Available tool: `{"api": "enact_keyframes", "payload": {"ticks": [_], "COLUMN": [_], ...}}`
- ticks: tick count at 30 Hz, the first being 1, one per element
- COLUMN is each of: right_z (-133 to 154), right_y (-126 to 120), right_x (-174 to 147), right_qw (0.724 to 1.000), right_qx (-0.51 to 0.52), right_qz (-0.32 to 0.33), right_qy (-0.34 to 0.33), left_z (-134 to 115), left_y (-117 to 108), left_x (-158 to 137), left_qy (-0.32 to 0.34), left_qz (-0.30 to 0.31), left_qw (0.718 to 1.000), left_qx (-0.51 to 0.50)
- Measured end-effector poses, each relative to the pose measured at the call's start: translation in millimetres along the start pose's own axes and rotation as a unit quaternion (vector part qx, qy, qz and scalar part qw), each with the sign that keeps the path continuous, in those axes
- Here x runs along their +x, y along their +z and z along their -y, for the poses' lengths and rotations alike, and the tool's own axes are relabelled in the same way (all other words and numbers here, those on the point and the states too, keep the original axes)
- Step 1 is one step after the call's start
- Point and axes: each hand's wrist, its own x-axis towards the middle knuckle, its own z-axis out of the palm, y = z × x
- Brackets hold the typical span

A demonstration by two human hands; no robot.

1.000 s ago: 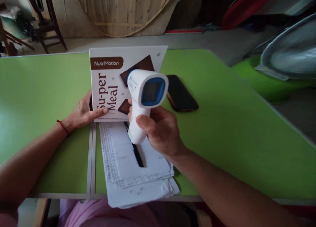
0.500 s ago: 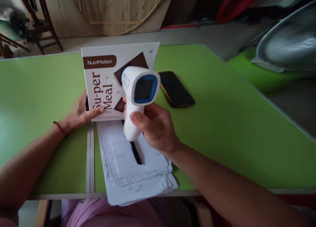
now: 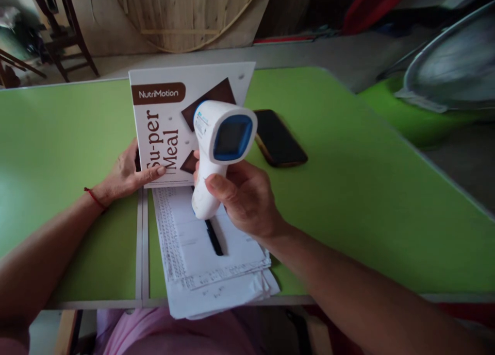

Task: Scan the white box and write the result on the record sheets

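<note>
My left hand (image 3: 133,172) grips the lower left edge of a white box (image 3: 162,133) printed "NutriMotion Su-per Meal", thumb on its front and the other fingers behind, mostly hidden. The box is held tilted up. In front of it, my right hand (image 3: 247,195) is closed round the handle of a white infrared thermometer (image 3: 212,138). Its blue-framed screen (image 3: 232,137) faces me and looks dark. Below lie papers (image 3: 216,293) with handwriting, and a black pen (image 3: 214,237) rests on them, its upper part hidden by the thermometer.
A dark smartphone (image 3: 280,138) lies on the green table (image 3: 367,205), right of the box. A metal-edged seam (image 3: 142,252) runs through the tabletop. Beyond the table are a wooden chair (image 3: 71,33), a round wooden board (image 3: 185,15) and a large silvery basin-like thing (image 3: 456,66).
The thermometer has shifted slightly right and up and turned a little in my right hand's grip. The box stays in my left hand, slightly higher in view.
</note>
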Motion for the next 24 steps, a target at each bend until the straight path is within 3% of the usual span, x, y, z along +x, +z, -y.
{"api": "enact_keyframes", "payload": {"ticks": [8, 19, 21, 24], "right_z": [2.0, -1.4, 1.2, 10.1], "right_y": [-0.7, -4.0, -10.1, -31.1], "right_x": [-1.6, -4.8, -4.9, -0.3], "right_qw": [0.999, 1.0, 1.0, 0.975], "right_qx": [0.008, 0.013, 0.016, -0.107], "right_qz": [-0.008, 0.018, -0.017, -0.169], "right_qy": [0.035, 0.008, -0.017, -0.095], "left_z": [1.1, 2.2, 1.5, 0.4], "left_y": [0.8, 1.4, 0.8, 0.5], "left_x": [-0.1, 1.0, 0.0, -1.3], "left_qy": [0.01, 0.029, 0.018, -0.01], "left_qz": [0.002, 0.018, 0.009, -0.002], "left_qw": [1.0, 0.999, 1.0, 1.0], "left_qx": [-0.01, -0.037, -0.016, 0.019]}}
